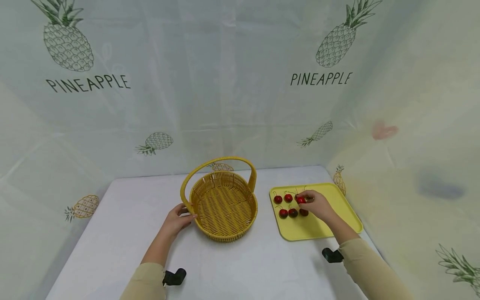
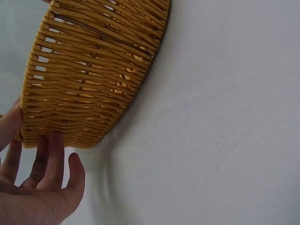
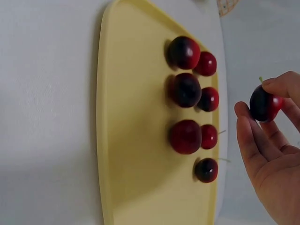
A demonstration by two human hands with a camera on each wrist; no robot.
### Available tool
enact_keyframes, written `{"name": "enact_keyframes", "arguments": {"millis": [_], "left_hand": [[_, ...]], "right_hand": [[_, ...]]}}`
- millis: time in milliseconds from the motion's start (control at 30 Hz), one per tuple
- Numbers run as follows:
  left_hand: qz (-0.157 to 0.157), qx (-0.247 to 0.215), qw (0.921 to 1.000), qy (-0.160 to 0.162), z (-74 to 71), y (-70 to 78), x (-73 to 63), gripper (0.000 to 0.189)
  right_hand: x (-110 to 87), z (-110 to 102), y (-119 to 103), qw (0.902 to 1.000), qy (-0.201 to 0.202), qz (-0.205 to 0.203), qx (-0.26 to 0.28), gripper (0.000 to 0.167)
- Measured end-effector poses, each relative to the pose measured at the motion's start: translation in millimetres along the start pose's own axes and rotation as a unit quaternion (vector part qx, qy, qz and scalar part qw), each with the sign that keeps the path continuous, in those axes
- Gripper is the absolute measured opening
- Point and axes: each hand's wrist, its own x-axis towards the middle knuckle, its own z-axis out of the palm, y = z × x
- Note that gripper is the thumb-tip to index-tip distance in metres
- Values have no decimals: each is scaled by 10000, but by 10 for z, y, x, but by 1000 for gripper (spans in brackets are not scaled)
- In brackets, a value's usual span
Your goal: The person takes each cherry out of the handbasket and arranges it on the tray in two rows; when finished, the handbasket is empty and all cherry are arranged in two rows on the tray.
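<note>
A yellow woven basket [image 1: 224,208] with an arched handle [image 1: 225,158] stands upright mid-table. At its left side, by the handle's foot, my left hand [image 1: 175,221] holds the rim; in the left wrist view the thumb lies at the rim and fingertips touch the outer weave [image 2: 89,79]. To the right, my right hand [image 1: 318,206] pinches a dark red cherry [image 3: 265,104] with a short green stem between thumb and fingers, raised above the yellow tray [image 1: 318,231]. Several more cherries [image 3: 185,137] lie on that tray in two rows, some partly hidden by the hand in the head view.
A white cloth [image 1: 232,266] covers the table. Behind and beside it hang pale sheets [image 1: 225,104] printed with pineapples. The basket and the tray stand apart, with a strip of white cloth between them.
</note>
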Motion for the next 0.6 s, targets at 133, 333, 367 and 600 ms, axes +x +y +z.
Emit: {"name": "enact_keyframes", "arguments": {"millis": [133, 333, 367, 600], "left_hand": [[0, 16, 10000, -32, -5, 7, 1, 55], [-8, 10, 10000, -86, -17, -2, 18, 55], [-16, 3, 10000, -83, -18, -6, 23, 55], [-46, -41, 9999, -120, -23, -27, 43, 54]], "right_hand": [[9, -59, 100, 9999, 6, -45, -140, 28], [13, -144, 253, 9994, 63, 92, -319, 31], [13, -156, 278, 9994, 53, 107, -312, 31], [14, -198, 430, 9985, 125, 257, -473, 29]]}}
